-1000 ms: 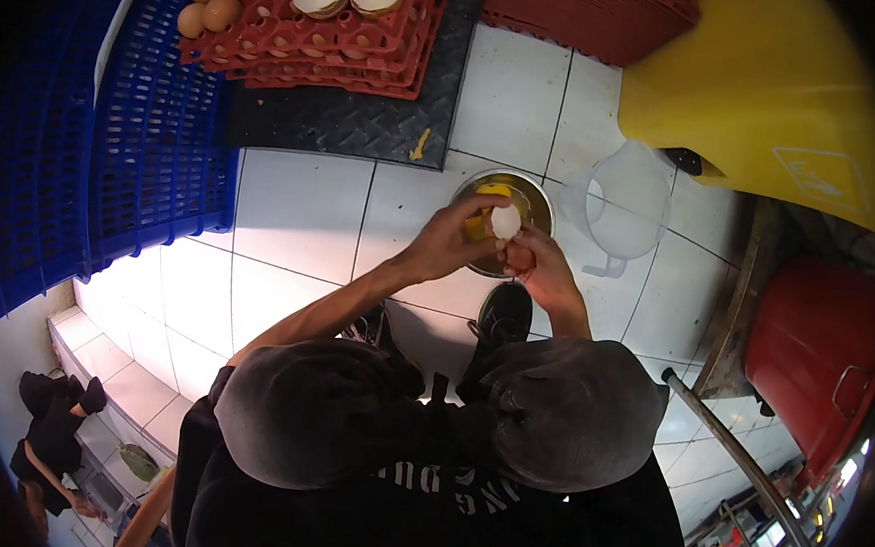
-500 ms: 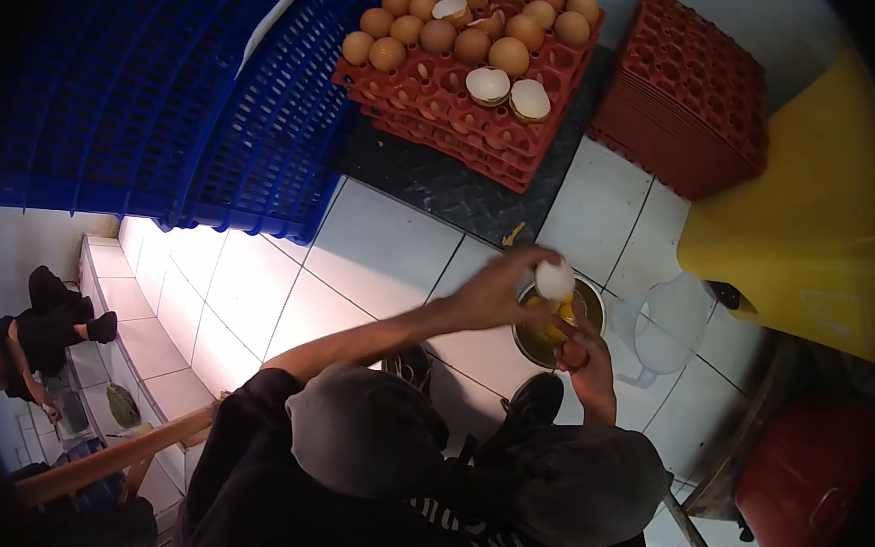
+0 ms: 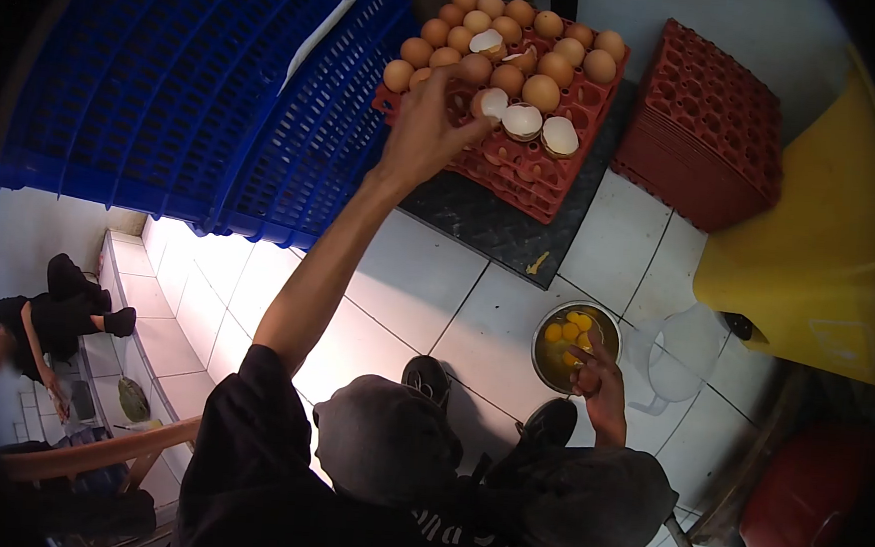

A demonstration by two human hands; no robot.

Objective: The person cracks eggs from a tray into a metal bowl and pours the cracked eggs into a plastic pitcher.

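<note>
My left hand (image 3: 431,138) reaches over the stacked red egg trays (image 3: 518,183), its fingers closed on an empty eggshell (image 3: 490,103) with the white inside showing. Beside that shell lie two more open shells, the nearer one (image 3: 560,137) at the tray's front edge. Several whole brown eggs (image 3: 541,92) fill the back of the tray. At the near rim of a metal bowl (image 3: 537,358), my right hand (image 3: 603,389) is curled round what looks like a brown egg, mostly hidden by the fingers. Several yolks (image 3: 578,322) float in the bowl on the floor.
Blue plastic crates (image 3: 197,108) stand at the left. Empty red trays (image 3: 702,124) are piled at the right, near a yellow container (image 3: 809,256). A translucent lidlike piece (image 3: 681,359) lies beside the bowl. Another person (image 3: 48,330) crouches at far left.
My left hand has moved from above the bowl to the egg tray with the eggshell. My right hand has stayed by the bowl, and the view has shifted slightly.
</note>
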